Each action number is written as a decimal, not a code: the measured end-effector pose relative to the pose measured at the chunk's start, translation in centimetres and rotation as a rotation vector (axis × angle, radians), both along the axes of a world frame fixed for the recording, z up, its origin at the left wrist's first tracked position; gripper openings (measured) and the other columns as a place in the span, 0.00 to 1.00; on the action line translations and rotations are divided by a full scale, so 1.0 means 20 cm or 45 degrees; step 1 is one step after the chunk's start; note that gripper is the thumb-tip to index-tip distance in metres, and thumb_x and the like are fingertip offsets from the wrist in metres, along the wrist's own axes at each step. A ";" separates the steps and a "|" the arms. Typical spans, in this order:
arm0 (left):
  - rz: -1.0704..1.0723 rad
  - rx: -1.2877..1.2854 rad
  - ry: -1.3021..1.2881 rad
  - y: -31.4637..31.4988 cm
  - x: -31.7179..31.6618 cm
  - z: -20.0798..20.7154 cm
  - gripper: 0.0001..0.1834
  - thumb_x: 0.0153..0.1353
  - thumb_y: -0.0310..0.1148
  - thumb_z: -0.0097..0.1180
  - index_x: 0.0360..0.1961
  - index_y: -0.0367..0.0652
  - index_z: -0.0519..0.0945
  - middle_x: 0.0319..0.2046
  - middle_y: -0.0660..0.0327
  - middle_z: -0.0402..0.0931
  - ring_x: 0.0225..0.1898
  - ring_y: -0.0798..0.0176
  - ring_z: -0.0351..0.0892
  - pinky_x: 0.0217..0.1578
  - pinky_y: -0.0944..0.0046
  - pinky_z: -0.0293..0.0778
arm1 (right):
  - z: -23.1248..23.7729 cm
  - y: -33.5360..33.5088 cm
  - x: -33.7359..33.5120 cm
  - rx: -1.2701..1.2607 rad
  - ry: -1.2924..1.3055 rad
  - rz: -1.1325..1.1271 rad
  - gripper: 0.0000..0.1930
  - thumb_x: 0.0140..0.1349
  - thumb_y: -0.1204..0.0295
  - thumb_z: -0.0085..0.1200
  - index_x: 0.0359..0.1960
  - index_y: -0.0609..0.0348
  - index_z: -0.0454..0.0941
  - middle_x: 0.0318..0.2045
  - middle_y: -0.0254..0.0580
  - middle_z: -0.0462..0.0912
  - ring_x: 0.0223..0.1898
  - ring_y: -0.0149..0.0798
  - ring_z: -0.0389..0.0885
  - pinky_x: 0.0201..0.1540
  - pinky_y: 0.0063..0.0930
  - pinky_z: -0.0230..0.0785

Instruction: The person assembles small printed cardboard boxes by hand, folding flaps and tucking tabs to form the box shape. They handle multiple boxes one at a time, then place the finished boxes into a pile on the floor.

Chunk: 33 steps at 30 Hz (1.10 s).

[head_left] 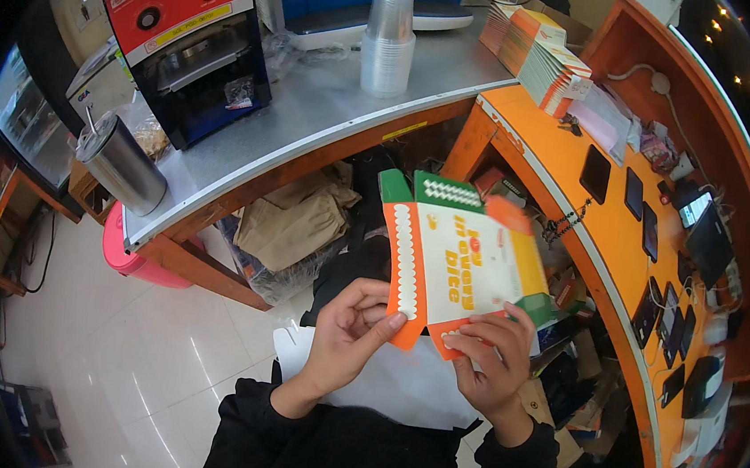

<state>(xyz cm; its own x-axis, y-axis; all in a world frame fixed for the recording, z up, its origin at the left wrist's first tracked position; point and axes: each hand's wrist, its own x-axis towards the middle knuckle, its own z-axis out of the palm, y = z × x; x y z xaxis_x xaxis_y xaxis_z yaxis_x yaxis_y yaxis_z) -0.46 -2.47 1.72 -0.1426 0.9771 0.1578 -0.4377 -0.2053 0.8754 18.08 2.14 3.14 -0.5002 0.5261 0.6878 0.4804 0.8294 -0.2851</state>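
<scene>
Over a white sheet point(398, 383), left hand point(350, 332) pinches and half-curled right hand point(498, 361) grips a carton point(457, 263) (orange-edged)

This looks like a small food-and-drink shop, seen from behind its counter: a grey metal worktop point(316, 95) carries a boxy red-and-black machine with a round dial point(184, 17), resembling a cup sealer, a tall nested stack of clear plastic cups point(386, 57) and a cylindrical stainless-steel canister point(126, 168). Takeaway-style packaging points the same way: bundles of flat-folded orange-and-white cardboard cartons point(554, 76) stand where the worktop meets a curved orange counter point(611, 232), and a printed white, orange and green cardboard box point(444, 258) is in front. Glossy pale floor tiles point(140, 365) suit commercial premises.
</scene>
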 end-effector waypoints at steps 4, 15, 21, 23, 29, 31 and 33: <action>0.128 0.125 0.047 0.04 0.00 -0.07 0.11 0.52 0.21 0.61 0.37 0.32 0.75 0.36 0.55 0.79 0.35 0.68 0.79 0.38 0.71 0.73 | 0.01 0.01 0.01 -0.433 0.163 0.163 0.09 0.45 0.76 0.64 0.29 0.48 0.79 0.32 0.29 0.78 0.37 0.34 0.77 0.52 0.44 0.62; 0.618 0.277 0.276 0.07 0.20 -0.11 0.08 0.49 0.22 0.65 0.30 0.35 0.78 0.34 0.59 0.80 0.35 0.69 0.76 0.40 0.69 0.70 | 0.04 0.04 -0.06 -0.118 0.336 -0.024 0.09 0.39 0.79 0.64 0.25 0.52 0.80 0.28 0.31 0.79 0.35 0.35 0.78 0.56 0.43 0.57; 0.578 0.169 0.657 0.03 0.13 -0.06 0.07 0.46 0.21 0.65 0.29 0.35 0.82 0.26 0.59 0.81 0.27 0.68 0.80 0.31 0.72 0.71 | 0.01 0.08 -0.08 -0.055 0.353 -0.057 0.09 0.38 0.78 0.65 0.24 0.52 0.79 0.28 0.31 0.78 0.34 0.35 0.77 0.55 0.42 0.57; 0.584 0.241 0.759 0.03 0.11 -0.05 0.07 0.46 0.21 0.65 0.28 0.36 0.83 0.25 0.59 0.81 0.26 0.67 0.80 0.30 0.72 0.71 | 0.00 0.09 -0.08 -0.082 0.369 -0.014 0.11 0.37 0.77 0.65 0.25 0.50 0.80 0.29 0.28 0.79 0.36 0.33 0.76 0.56 0.40 0.55; 0.472 0.185 0.640 0.04 0.09 -0.06 0.07 0.47 0.21 0.65 0.29 0.33 0.82 0.28 0.59 0.81 0.29 0.71 0.77 0.32 0.72 0.71 | -0.01 0.07 -0.08 -0.159 0.351 0.000 0.10 0.38 0.77 0.65 0.24 0.49 0.80 0.29 0.27 0.78 0.36 0.32 0.76 0.56 0.38 0.55; 0.460 0.214 0.612 0.04 0.11 -0.07 0.07 0.47 0.21 0.65 0.28 0.33 0.81 0.28 0.59 0.81 0.29 0.70 0.77 0.32 0.72 0.71 | -0.01 0.05 -0.09 -0.094 0.344 -0.055 0.10 0.38 0.77 0.64 0.24 0.49 0.80 0.29 0.27 0.78 0.36 0.32 0.76 0.56 0.38 0.55; 0.457 0.230 0.562 0.05 0.12 -0.07 0.07 0.47 0.21 0.65 0.28 0.33 0.81 0.28 0.59 0.80 0.30 0.70 0.77 0.32 0.72 0.71 | -0.02 0.04 -0.09 -0.069 0.365 -0.092 0.10 0.37 0.77 0.64 0.24 0.49 0.80 0.29 0.27 0.78 0.37 0.32 0.77 0.56 0.38 0.54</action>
<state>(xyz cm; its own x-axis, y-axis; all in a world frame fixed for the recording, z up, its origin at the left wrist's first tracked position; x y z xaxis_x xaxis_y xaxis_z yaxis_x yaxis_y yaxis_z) 1.91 -1.51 0.28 -0.3423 0.8322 0.4362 0.0837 -0.4354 0.8963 16.24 3.04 2.84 -0.2496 0.5930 0.7655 0.4314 0.7758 -0.4604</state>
